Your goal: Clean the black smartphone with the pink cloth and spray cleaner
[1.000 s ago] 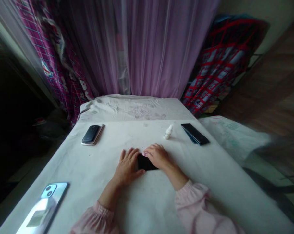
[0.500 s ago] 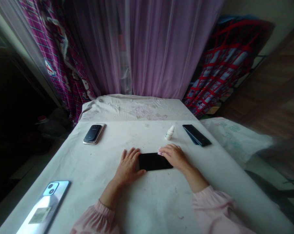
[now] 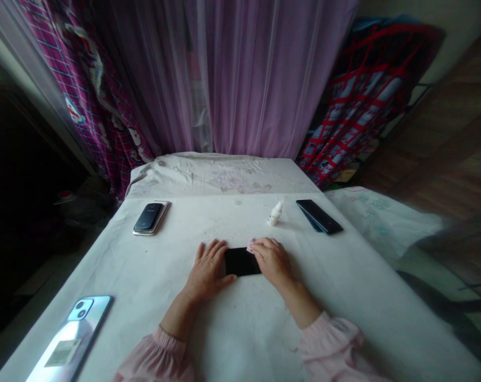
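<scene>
A black smartphone lies flat, screen up, on the white-covered table. At its left end is my left hand, holding it steady with the thumb at the near edge and the fingers at the far corner. My right hand is closed on a small pink cloth, pressed to the screen's far side. That hand covers the phone's right end. Beyond it stands a small white bottle with a narrow tip, upright.
Two stacked phones rest at the back left, and two more overlapping phones at the back right. A silver-blue phone lies back up at the near left. Purple curtains hang behind the table.
My right hand has slid left along the screen with the pink cloth. My left hand stays at the phone's left end. The whole view has shifted slightly.
</scene>
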A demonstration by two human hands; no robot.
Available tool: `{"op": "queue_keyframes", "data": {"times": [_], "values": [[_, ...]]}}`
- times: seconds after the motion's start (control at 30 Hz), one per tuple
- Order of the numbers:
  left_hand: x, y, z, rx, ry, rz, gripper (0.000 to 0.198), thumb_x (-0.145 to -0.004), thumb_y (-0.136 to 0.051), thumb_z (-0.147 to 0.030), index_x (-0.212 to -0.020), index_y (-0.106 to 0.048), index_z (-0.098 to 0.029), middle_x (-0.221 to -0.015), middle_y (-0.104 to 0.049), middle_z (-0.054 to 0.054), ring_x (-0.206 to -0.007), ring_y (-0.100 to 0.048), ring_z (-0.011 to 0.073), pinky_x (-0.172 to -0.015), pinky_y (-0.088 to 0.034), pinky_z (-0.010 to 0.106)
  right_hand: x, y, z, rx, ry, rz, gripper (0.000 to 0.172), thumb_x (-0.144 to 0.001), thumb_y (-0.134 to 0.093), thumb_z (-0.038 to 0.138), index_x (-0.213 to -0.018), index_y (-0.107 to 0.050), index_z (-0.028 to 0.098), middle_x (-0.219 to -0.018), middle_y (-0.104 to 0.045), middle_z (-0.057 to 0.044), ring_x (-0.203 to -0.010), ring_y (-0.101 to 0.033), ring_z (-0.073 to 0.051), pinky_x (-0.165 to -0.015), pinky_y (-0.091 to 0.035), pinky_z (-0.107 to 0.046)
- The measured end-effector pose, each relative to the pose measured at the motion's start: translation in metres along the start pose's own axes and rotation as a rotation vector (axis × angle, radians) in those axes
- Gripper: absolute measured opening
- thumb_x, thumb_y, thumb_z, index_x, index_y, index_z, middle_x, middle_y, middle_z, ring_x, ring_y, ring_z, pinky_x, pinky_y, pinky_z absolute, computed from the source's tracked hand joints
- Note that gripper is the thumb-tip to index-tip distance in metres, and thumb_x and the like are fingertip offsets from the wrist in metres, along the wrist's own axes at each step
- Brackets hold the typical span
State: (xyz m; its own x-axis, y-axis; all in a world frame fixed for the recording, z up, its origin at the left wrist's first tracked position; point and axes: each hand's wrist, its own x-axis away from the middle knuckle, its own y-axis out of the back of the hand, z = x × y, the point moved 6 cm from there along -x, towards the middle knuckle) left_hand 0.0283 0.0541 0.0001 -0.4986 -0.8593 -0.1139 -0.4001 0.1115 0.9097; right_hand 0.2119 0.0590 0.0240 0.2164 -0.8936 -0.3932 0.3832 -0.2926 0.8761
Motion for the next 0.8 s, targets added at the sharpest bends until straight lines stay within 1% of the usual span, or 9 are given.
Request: {"op": "queue_keyframes", "data": {"times": [0.2,0.3,0.37,0.43,0.53,0.7,0.8], "values": [[-0.001,-0.001,0.001,-0.006,0.006,0.011,0.075,-0.079,-0.069,-0.053,-0.14,-0.043,-0.018,-0.149,-0.043,0.016,-0.143,-0.03,0.0348,-0.115,-0.013,0.063,-0.011,-0.014,0.039,-0.022,0.02,0.069,0.019,-0.093,-0.056,0.019,-0.095,-0.074,0.026,-0.096,-0.071,-0.004,-0.089,-0.06,-0.018,-0.078,-0.042,-0.029],[-0.001,0.0,0.001,-0.005,0.011,0.008,0.075,-0.077,-0.071,-0.053,-0.139,-0.045,-0.02,-0.149,-0.044,0.016,-0.143,-0.029,0.0349,-0.115,-0.014,0.062,-0.01,-0.018,0.05,-0.059,0.072,0.068,0.018,-0.094,-0.056,0.02,-0.096,-0.073,0.025,-0.097,-0.071,-0.004,-0.091,-0.061,-0.018,-0.08,-0.043,-0.029],[-0.001,0.0,0.0,0.0,0.01,0.01,0.074,-0.077,-0.071,-0.053,-0.139,-0.045,-0.021,-0.149,-0.044,0.015,-0.143,-0.029,0.0344,-0.116,-0.014,0.062,-0.007,-0.018,0.053,-0.078,0.11,0.065,0.019,-0.094,-0.056,0.019,-0.096,-0.073,0.025,-0.098,-0.071,-0.004,-0.09,-0.061,-0.018,-0.081,-0.043,-0.03],[-0.001,0.001,0.0,0.009,0.013,0.014,0.074,-0.078,-0.07,-0.054,-0.139,-0.044,-0.021,-0.149,-0.044,0.015,-0.143,-0.029,0.0339,-0.116,-0.014,0.061,-0.003,-0.015,0.049,-0.079,0.122,0.058,0.019,-0.093,-0.056,0.019,-0.095,-0.074,0.027,-0.098,-0.071,-0.004,-0.089,-0.061,-0.018,-0.08,-0.043,-0.031],[-0.001,0.003,-0.001,0.018,0.019,0.019,0.075,-0.078,-0.069,-0.054,-0.14,-0.044,-0.019,-0.149,-0.044,0.016,-0.143,-0.029,0.0341,-0.116,-0.013,0.062,0.005,-0.007,0.033,-0.06,0.098,0.043,0.02,-0.093,-0.056,0.02,-0.097,-0.074,0.027,-0.098,-0.071,-0.004,-0.087,-0.061,-0.019,-0.078,-0.043,-0.031],[-0.001,0.004,-0.003,0.021,0.02,0.017,0.075,-0.078,-0.071,-0.05,-0.14,-0.043,-0.018,-0.149,-0.044,0.015,-0.142,-0.03,0.0345,-0.116,-0.013,0.061,0.023,0.01,-0.01,-0.008,-0.035,-0.04,0.023,-0.095,-0.051,0.02,-0.097,-0.074,0.026,-0.097,-0.071,-0.005,-0.089,-0.062,-0.018,-0.081,-0.045,-0.03],[-0.001,0.006,-0.003,0.023,0.013,0.018,0.076,-0.077,-0.071,-0.053,-0.14,-0.044,-0.019,-0.149,-0.044,0.016,-0.143,-0.029,0.0353,-0.116,-0.012,0.062,0.029,0.013,-0.029,0.019,-0.125,-0.071,0.026,-0.095,-0.049,0.019,-0.099,-0.074,0.024,-0.1,-0.071,-0.006,-0.091,-0.063,-0.019,-0.083,-0.046,-0.03]]}}
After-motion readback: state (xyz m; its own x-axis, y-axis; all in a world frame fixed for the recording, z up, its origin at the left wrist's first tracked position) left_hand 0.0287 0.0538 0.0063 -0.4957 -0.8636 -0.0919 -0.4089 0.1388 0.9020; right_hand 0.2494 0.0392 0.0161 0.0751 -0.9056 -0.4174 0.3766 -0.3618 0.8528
